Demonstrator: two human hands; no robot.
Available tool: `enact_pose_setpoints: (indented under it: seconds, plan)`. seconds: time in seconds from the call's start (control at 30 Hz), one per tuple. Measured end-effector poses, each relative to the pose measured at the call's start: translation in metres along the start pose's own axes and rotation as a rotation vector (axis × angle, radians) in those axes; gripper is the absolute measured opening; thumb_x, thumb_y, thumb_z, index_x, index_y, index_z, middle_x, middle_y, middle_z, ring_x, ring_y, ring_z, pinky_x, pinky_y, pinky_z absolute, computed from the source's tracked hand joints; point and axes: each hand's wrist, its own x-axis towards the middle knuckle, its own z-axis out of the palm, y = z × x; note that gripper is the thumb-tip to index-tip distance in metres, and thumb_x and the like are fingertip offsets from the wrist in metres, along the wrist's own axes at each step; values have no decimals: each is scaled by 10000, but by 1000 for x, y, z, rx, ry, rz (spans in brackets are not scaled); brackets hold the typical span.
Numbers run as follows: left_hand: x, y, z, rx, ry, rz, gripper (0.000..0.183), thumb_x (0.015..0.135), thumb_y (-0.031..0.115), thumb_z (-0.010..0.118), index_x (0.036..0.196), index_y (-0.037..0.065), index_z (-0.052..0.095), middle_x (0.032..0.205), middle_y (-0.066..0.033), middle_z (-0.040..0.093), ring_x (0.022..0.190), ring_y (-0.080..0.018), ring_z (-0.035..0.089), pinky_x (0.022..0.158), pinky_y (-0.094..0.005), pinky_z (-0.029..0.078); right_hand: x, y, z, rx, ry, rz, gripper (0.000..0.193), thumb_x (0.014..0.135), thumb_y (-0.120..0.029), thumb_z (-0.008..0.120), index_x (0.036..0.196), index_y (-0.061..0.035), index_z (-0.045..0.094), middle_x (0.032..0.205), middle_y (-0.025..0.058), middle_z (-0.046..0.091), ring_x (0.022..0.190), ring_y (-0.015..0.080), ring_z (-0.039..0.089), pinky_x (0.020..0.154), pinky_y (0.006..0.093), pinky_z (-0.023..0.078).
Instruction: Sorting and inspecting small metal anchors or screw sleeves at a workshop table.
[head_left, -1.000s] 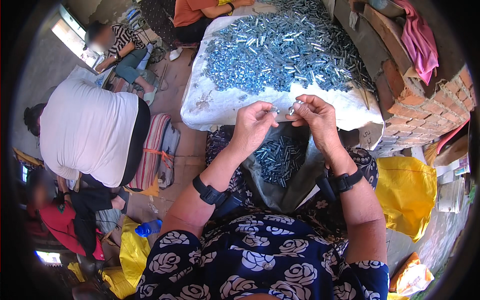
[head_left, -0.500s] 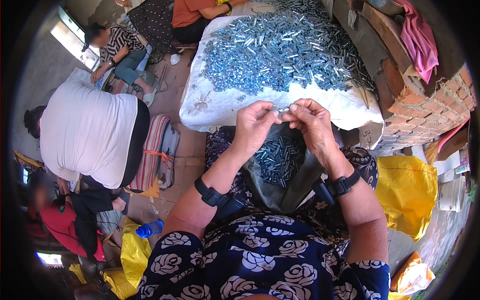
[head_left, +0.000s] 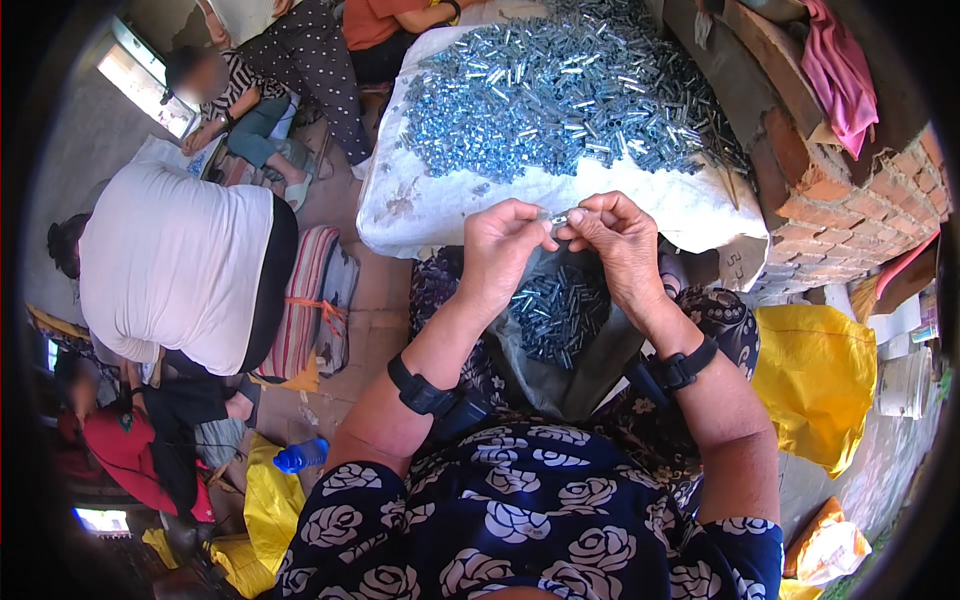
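Between the fingertips of both my hands is a small shiny metal sleeve (head_left: 559,219), mostly covered by the fingers. My left hand (head_left: 497,248) is closed in a pinch at its left end. At the right end, my right hand (head_left: 622,243) also pinches it, thumb against the fingers. Right below the hands, an open grey sack (head_left: 520,372) between my knees holds many small metal sleeves (head_left: 562,318). Beyond the hands, a large heap of silvery metal sleeves (head_left: 560,95) covers a white cloth (head_left: 400,215) on a raised surface.
A brick ledge (head_left: 850,220) with a pink cloth (head_left: 838,75) borders the right side. Yellow sacks (head_left: 815,385) lie to my right and lower left. Several people sit at the left near a bundle of folded fabric (head_left: 310,300). A blue bottle (head_left: 300,456) lies on the floor.
A person in dotted trousers at the upper left has come nearer the white cloth's corner. My hands have shifted very slightly left, with the metal sleeve still pinched between them.
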Motion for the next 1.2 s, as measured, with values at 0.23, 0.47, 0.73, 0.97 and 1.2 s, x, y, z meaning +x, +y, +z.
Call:
enact_pose_setpoints:
  seconds: [0.23, 0.47, 0.73, 0.97, 1.2]
  plan:
    - [2, -1, 0, -86, 4, 1, 79, 802, -13, 631, 875, -30, 607, 767, -76, 630, 653, -143, 610, 671, -262, 482, 2, 4, 0, 18, -2, -6, 119, 838, -33, 656, 933, -3, 590, 806, 93, 669, 715, 157, 667, 586, 237, 513]
    - [1, -2, -10, -111, -174, -48, 162, 838, 24, 624, 994, -15, 601, 821, -49, 626, 688, -109, 567, 655, -227, 456, 1, 0, -8, 146, -35, 194, 114, 827, -27, 662, 919, -17, 597, 808, 101, 674, 708, 176, 679, 576, 233, 529]
    - [-2, -10, -15, -188, -313, -97, 144, 857, 20, 603, 999, -6, 607, 870, -48, 618, 709, -85, 543, 591, -199, 421, -7, -3, -11, 329, -98, 357, 57, 866, -53, 621, 910, -22, 601, 743, 94, 663, 651, 157, 666, 574, 240, 548]
    - [-1, -10, -12, -85, -312, 2, 149, 838, -1, 630, 985, 5, 611, 819, -47, 625, 618, -70, 526, 556, -194, 422, -5, 2, -16, 456, -180, 413, 71, 856, -64, 640, 905, -36, 596, 814, 88, 664, 693, 156, 669, 590, 244, 555]
    - [-9, -5, -9, -109, -295, -5, 130, 850, 6, 622, 979, -3, 609, 812, -67, 630, 625, -83, 548, 595, -217, 462, -2, -4, -20, 332, -193, 389, 81, 847, -57, 649, 907, -27, 602, 791, 80, 661, 670, 143, 661, 585, 229, 543]
